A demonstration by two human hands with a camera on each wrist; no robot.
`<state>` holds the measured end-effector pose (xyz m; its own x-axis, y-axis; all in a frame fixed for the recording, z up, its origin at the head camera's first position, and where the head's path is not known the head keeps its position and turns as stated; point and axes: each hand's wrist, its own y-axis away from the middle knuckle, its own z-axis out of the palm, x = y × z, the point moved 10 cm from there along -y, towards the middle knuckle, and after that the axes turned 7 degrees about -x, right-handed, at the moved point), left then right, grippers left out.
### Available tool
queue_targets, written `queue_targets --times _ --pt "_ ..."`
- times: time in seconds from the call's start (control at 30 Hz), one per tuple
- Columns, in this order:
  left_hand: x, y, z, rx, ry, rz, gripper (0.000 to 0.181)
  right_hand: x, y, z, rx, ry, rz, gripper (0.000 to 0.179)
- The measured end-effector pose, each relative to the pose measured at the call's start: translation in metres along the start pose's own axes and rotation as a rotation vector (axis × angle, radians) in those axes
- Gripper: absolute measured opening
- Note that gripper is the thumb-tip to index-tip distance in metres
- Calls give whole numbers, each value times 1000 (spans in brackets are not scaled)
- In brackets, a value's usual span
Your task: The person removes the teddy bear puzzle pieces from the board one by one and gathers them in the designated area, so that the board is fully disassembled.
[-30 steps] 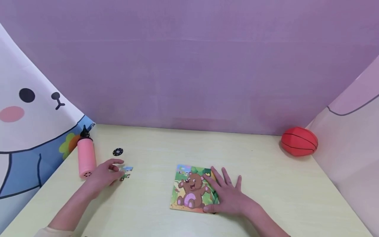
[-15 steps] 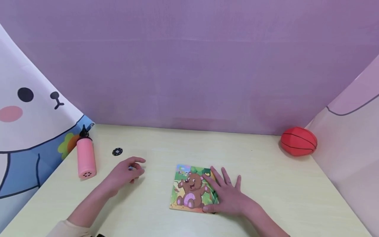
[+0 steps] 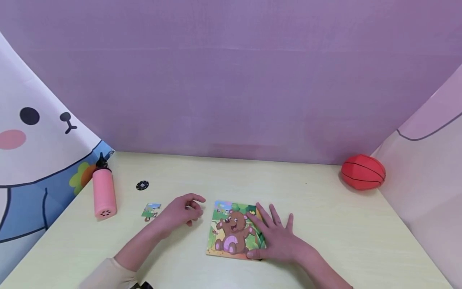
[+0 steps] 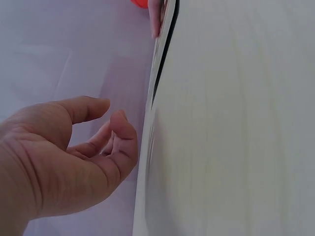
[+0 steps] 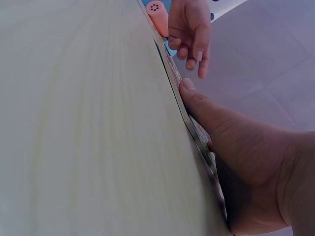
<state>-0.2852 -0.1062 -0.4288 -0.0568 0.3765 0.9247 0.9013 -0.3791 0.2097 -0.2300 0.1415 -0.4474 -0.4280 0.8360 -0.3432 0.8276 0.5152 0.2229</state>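
A square bear jigsaw puzzle (image 3: 232, 235) lies on the pale table at the middle, a brown bear against green on it. My right hand (image 3: 279, 239) rests on its right side, fingers spread and straight, with the thumb on the lower right corner. My left hand (image 3: 182, 212) hovers just left of the puzzle, its fingers loosely bent and nothing between them. In the left wrist view, a small gap separates the left thumb (image 4: 91, 108) and the fingers. Left of that hand, a loose puzzle piece (image 3: 151, 211) lies flat; its right edge is near the forearm.
A pink bottle (image 3: 104, 194) with a black top stands at the table's left edge. Near it lies a black poker chip (image 3: 142, 185). At the back right sits a red ball (image 3: 362, 172) with black lines. Purple cloth (image 3: 231, 100) hangs behind the table.
My left hand has moved right, away from the loose puzzle piece and up to the puzzle's left side. The piece stays on the table, now uncovered. My right hand has not moved.
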Motion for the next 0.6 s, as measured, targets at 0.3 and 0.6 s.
queue_targets --times 0.3,0.6 --pt "8 -12 31 -60 26 26 37 1 0 0 -17 -12 37 114" --pt "17 -19 52 -107 50 61 38 2 -1 0 -22 -4 50 117"
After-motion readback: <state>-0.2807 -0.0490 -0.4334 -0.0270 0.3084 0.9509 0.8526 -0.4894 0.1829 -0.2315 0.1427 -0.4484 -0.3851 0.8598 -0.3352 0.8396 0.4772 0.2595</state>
